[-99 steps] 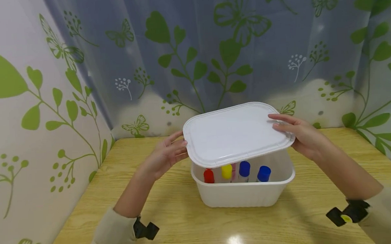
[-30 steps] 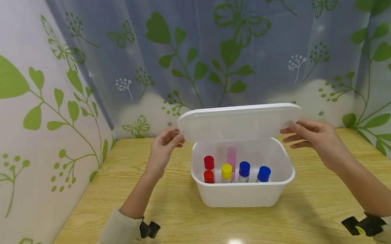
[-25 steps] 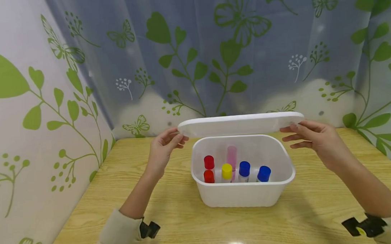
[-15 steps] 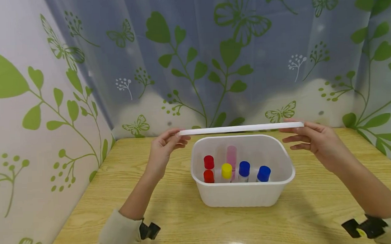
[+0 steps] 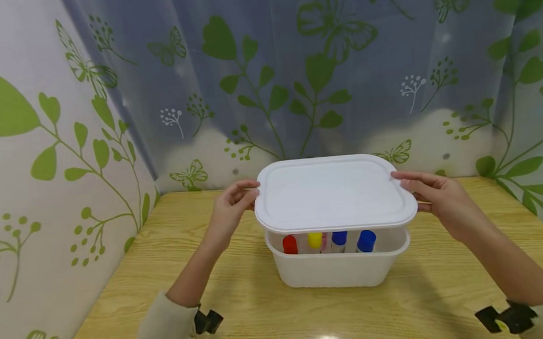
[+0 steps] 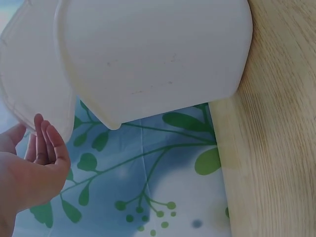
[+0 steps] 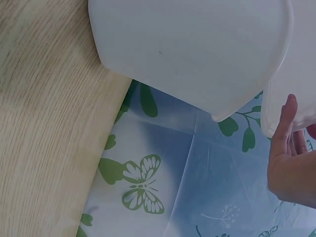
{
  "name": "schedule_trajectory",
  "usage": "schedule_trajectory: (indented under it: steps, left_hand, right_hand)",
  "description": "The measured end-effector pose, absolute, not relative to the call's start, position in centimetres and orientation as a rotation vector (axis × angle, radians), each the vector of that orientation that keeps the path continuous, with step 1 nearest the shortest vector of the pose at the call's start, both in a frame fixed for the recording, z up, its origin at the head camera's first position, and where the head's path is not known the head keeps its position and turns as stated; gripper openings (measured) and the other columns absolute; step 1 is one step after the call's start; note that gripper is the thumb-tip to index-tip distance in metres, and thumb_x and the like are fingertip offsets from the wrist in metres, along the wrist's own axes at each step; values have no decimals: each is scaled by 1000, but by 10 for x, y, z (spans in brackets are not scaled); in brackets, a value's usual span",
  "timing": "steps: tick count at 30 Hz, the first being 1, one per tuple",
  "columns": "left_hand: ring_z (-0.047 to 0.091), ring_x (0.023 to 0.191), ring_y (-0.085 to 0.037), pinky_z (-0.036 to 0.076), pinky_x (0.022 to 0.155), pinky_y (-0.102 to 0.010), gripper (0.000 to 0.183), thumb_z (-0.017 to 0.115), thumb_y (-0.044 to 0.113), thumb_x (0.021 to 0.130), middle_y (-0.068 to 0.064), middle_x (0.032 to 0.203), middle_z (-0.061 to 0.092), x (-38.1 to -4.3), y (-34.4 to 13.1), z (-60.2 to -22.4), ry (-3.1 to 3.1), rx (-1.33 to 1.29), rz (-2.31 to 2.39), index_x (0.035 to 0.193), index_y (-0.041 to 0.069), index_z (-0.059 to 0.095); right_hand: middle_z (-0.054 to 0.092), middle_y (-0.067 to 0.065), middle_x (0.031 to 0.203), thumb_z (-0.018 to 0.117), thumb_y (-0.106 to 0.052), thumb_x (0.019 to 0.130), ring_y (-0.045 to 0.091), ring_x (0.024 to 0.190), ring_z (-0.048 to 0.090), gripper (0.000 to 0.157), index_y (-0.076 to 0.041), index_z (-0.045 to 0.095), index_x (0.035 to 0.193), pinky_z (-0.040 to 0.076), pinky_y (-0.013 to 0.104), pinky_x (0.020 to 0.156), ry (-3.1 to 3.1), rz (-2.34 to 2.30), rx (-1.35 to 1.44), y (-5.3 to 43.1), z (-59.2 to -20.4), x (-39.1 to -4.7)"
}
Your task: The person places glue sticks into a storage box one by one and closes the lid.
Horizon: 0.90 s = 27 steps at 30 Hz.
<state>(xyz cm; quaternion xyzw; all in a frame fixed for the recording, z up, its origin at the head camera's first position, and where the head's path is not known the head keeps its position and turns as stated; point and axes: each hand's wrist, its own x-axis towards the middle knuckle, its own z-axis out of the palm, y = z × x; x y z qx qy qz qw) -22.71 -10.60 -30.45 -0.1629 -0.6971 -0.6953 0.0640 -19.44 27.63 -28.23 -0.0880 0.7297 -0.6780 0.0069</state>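
Observation:
A white plastic lid (image 5: 335, 192) is held over a white bin (image 5: 333, 272), its upper face tipped toward me and a gap left along the near side. My left hand (image 5: 230, 211) pinches the lid's left end between thumb and fingers. The right hand (image 5: 443, 201) grips the opposite end, thumb and index finger on top. Through the gap show a red cap (image 5: 289, 244), a yellow cap (image 5: 315, 240), two blue caps, one of them a blue cap (image 5: 367, 241) at the right, and a bit of pink. Below the caps, the containers are mostly hidden.
The bin stands on a wood-grain table (image 5: 240, 310). Behind it hangs a curtain (image 5: 268, 90) printed with leaves and butterflies, and a similar printed sheet (image 5: 66, 206) lines the left side. Black straps with small devices sit on both sleeve cuffs.
The lid has swung from underside showing, through edge-on, to upper face showing. Its near edge has dropped over the bin, covering much of the opening. Both hands still hold its ends.

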Motion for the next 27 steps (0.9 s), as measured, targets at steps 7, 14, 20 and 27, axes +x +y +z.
schedule_trajectory:
  steps: [7,14,20,27]
  left_hand:
    - [53,73,-19,45,62,-27,26,66,13,85,-8,84,61,-224,-101,-303,-2326,-466,-1838,110,6,59]
    - [49,71,-20,41,54,-27,33,72,19,80,-7,84,57,-223,-97,-305,-2455,-426,-1629,110,13,59]
    - [45,63,-18,37,47,-27,38,73,24,79,-4,83,55,-219,-93,-306,-2531,-458,-1424,112,16,56]
    - [41,52,-14,34,43,-27,32,64,27,85,5,78,53,-217,-89,-312,-2601,-480,-1106,115,18,56]
  right_hand:
    - [55,-10,112,61,-31,89,4,88,58,32,-22,58,120,52,27,68,2584,-1805,-167,272,-283,-191]
    - [44,23,128,62,-35,88,4,84,56,57,-7,44,134,52,30,65,2783,-1563,-206,265,-283,-187]
    - [51,25,120,58,-34,91,25,88,54,52,-7,46,134,52,29,58,2972,-1376,-264,259,-286,-182]
    - [58,20,103,55,-30,93,30,85,55,44,-6,51,130,47,31,52,3214,-1100,-370,254,-293,-177]
